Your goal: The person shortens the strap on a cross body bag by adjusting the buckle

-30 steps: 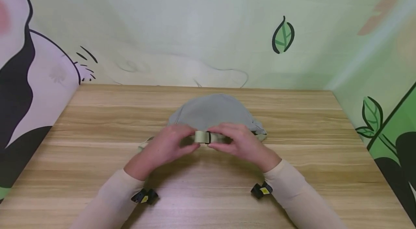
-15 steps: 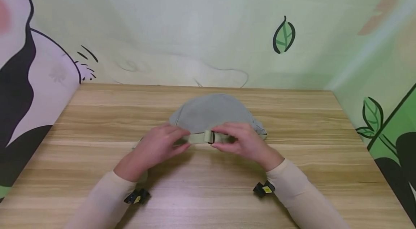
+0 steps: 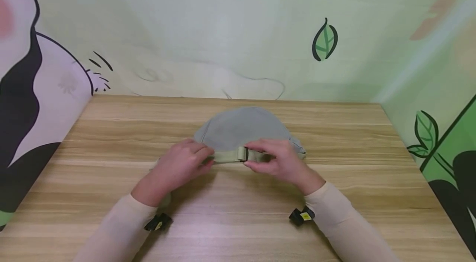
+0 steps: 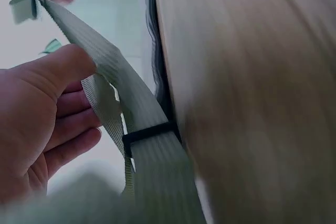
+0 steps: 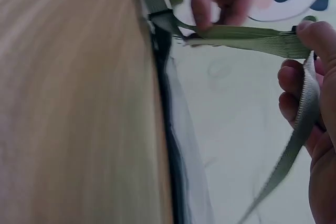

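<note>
A grey half-round waist bag [image 3: 245,127] lies on the table behind both hands. Its pale green webbing strap [image 3: 226,157] is drawn across in front, between the hands. My right hand [image 3: 280,160] pinches the strap at a small black slider [image 3: 244,154], where a short loop of webbing folds over. To the left, my left hand [image 3: 178,167] pinches the webbing between thumb and fingers. In the left wrist view, a second black slider [image 4: 152,132] sits on the strap just past the left hand. A loose length of webbing [image 5: 294,150] hangs from the right hand in the right wrist view.
The wooden table [image 3: 334,138] meets a pale green printed wall [image 3: 208,26] at its back edge. Cartoon-printed panels stand at the left and right sides. Small black devices [image 3: 302,216] are strapped to both wrists, over light sleeves.
My left hand has slid left along the strap, baring more webbing between the hands. The right hand and slider have shifted slightly right. The bag has stayed in place.
</note>
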Tool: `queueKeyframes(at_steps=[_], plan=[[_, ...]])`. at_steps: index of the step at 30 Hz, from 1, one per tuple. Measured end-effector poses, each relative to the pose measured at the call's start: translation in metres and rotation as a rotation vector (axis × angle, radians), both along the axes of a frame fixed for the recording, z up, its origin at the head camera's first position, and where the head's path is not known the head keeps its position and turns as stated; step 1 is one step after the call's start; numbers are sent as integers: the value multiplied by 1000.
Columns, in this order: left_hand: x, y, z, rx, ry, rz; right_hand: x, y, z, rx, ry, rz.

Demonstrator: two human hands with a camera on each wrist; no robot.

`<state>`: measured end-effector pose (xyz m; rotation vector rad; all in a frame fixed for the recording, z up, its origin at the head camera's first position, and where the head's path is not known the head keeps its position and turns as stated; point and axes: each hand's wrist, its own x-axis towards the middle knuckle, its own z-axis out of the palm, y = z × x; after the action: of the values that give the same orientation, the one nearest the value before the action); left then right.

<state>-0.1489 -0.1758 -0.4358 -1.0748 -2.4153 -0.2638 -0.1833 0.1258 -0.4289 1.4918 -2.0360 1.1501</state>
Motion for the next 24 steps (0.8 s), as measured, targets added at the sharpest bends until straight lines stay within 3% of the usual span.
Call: queueKeyframes(at_steps=[14, 24], plan=[[1, -21, 1, 6, -31, 49, -4, 15, 3, -32, 3, -56], [-1, -22, 2, 19, -184, 73, -5, 10, 3, -26, 20, -50]])
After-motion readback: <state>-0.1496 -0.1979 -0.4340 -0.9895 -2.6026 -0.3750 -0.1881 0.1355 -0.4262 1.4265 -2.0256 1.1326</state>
